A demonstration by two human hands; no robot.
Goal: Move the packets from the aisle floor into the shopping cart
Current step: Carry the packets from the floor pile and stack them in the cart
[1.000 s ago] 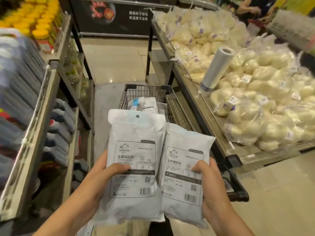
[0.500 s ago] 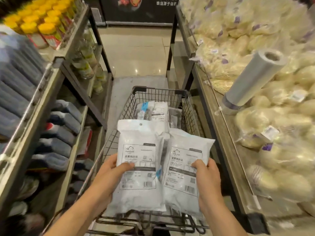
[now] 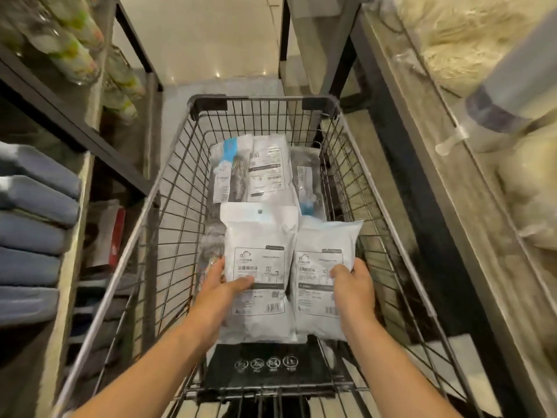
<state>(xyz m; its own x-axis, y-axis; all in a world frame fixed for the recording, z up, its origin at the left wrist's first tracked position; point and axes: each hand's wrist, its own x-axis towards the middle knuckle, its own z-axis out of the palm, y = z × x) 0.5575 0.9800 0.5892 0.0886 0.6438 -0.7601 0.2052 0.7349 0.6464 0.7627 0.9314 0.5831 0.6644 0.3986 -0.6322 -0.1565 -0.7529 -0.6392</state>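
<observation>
Both packets have dropped inside the shopping cart (image 3: 168, 212); my left hand (image 3: 224, 289) grips the left packet (image 3: 259, 267), my right hand (image 3: 354, 286) the right packet (image 3: 324, 267), long axes pointing far

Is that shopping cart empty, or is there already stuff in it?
Not empty. The shopping cart already has packets lying at its far end, while the left hand and right hand hold two more inside it.

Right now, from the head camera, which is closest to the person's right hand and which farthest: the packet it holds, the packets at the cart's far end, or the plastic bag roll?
1. Held packet, in the right hand.
2. Far-end packets, ahead in the shopping cart.
3. Plastic bag roll, upper right on the counter.
</observation>
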